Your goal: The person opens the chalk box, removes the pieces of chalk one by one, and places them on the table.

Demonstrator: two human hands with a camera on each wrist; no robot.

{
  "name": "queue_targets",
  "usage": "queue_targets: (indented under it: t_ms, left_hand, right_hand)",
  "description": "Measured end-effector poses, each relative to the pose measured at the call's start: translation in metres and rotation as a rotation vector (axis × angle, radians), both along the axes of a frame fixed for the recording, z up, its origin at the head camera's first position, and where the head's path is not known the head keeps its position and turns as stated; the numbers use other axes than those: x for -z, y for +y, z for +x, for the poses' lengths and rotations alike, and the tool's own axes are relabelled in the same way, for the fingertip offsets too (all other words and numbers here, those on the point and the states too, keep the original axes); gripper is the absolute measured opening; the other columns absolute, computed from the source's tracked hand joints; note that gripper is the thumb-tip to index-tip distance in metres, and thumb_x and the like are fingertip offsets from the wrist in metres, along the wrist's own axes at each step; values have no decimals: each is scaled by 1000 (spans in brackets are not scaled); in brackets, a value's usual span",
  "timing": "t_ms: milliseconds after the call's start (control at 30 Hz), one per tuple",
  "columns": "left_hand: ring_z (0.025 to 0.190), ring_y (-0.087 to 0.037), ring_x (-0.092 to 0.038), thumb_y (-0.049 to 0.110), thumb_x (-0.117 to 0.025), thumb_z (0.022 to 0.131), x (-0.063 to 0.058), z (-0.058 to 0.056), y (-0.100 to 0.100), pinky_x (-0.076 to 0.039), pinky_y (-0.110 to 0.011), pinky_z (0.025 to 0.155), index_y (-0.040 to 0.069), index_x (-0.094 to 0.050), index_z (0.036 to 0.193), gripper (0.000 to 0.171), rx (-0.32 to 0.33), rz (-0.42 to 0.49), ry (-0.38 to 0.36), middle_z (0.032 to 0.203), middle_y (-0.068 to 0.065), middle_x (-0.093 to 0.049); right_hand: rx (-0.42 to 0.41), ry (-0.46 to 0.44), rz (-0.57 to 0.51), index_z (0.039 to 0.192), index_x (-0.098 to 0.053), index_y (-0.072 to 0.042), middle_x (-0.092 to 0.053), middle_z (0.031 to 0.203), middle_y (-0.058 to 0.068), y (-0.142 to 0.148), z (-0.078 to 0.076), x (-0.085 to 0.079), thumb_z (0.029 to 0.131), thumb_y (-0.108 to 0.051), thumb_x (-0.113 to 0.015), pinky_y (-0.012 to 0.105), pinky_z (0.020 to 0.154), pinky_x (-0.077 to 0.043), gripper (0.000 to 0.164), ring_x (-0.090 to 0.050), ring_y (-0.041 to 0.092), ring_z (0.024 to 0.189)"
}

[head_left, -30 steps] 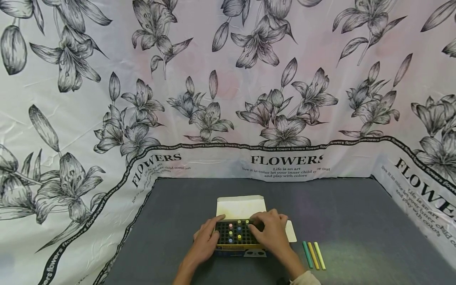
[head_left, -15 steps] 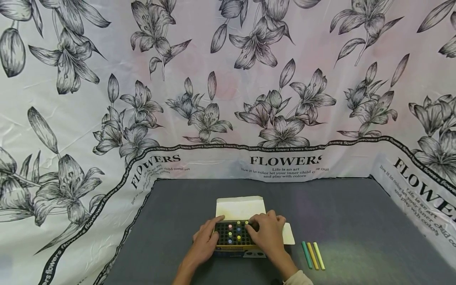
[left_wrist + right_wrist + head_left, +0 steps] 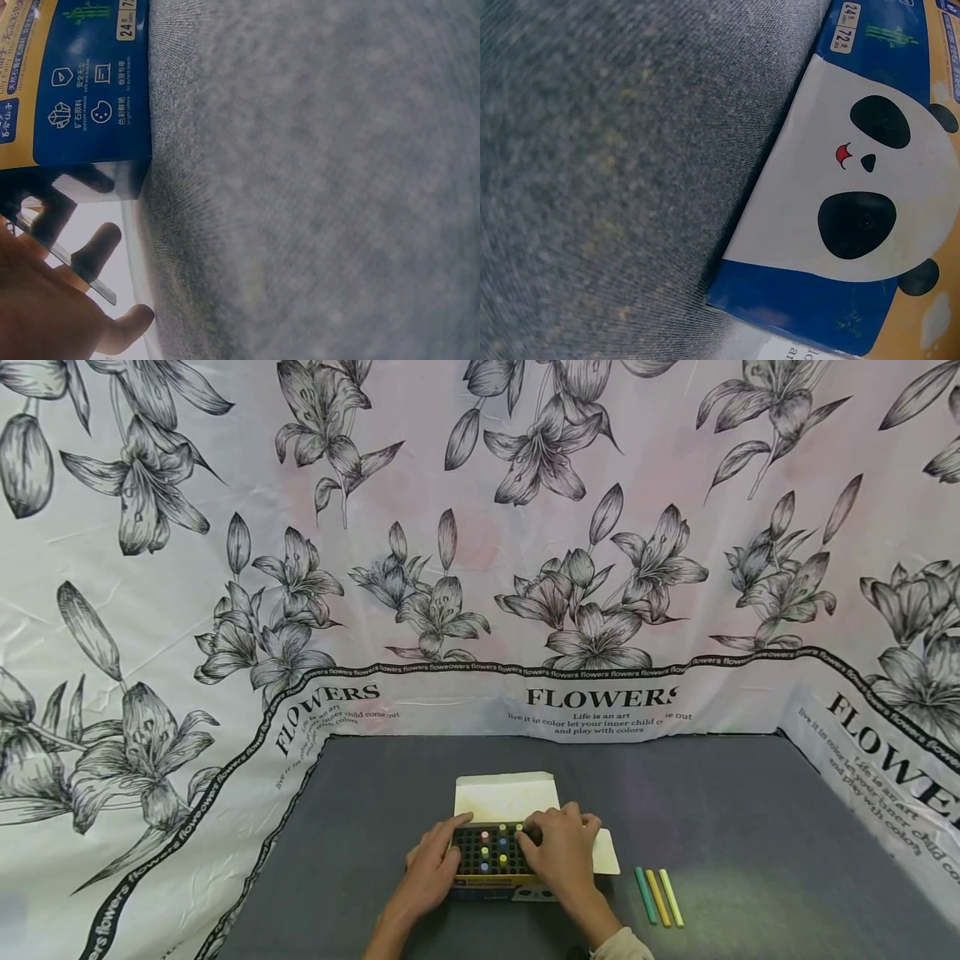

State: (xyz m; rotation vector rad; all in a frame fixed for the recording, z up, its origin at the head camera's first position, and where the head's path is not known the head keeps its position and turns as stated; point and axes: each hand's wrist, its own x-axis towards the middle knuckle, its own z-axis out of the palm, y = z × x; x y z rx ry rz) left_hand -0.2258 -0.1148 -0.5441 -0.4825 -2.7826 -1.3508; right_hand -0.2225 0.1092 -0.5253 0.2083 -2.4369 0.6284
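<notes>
A chalk box [image 3: 491, 881] stands open on the grey table, its dark gridded tray [image 3: 468, 839] facing up. Several chalk sticks, pink, yellow and blue, stick up from the holes. My left hand [image 3: 429, 868] rests along the box's left end, thumb at the near corner and index finger at the far one. In the left wrist view its fingers reach out straight beside the box. My right hand [image 3: 566, 852] is bent over the tray's right part, thumb and index finger pinching at a yellow-green chalk stick [image 3: 519, 828] in the far row. The palm hides the holes beneath it.
The box's pale lid [image 3: 506, 797] is folded back behind the tray, and a side flap [image 3: 606, 852] sticks out to the right. Three loose chalk sticks, green, orange and yellow [image 3: 672, 897], lie on the table [image 3: 750, 827] at the right. A flower-printed cloth [image 3: 480, 543] hangs around.
My right hand has shifted slightly left and its thumb has come up to the yellow-green chalk stick. The left hand keeps its place on the box.
</notes>
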Motion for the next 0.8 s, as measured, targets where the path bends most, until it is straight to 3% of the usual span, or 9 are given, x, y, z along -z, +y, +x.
queue_targets:
  t_ms: [133, 367, 633, 800]
  left_hand:
    - [137, -43, -47, 7, -41, 100, 0, -1, 0, -28, -70, 95, 31, -49, 150, 56, -4, -8, 3, 144, -8, -55]
    - [130, -34, -51, 8, -41, 99, 0, -2, 2, -30, -57, 88, 32, -50, 149, 56, -29, -35, 15, 134, -2, -59]
    - [137, -40, -47, 8, -41, 100, 0, -3, 1, -29, -69, 96, 31, -50, 150, 56, -16, -1, -5, 143, -7, -56]
    - [132, -38, -50, 7, -41, 100, 0, -2, 0, -31, -60, 89, 31, -50, 150, 56, -13, -21, 14, 136, -4, -59]
  right_hand:
    - [2, 12, 3, 78, -78, -19, -65, 67, -1, 0, 0, 0, 71, -23, -92, 63, 88, -34, 15, -48, 20, 75]
    - [-6, 25, -9, 78, -77, -19, -64, 65, -2, 0, -1, 0, 72, -23, -91, 64, 89, -34, 16, -48, 19, 74]
    - [-23, 14, -47, 78, -77, -19, -66, 65, -4, 1, -1, -1, 72, -20, -91, 64, 89, -32, 15, -48, 18, 75]
    - [-35, -14, -83, 80, -78, -19, -68, 67, -5, 1, 0, -5, 74, -20, -90, 62, 90, -30, 13, -46, 16, 74]
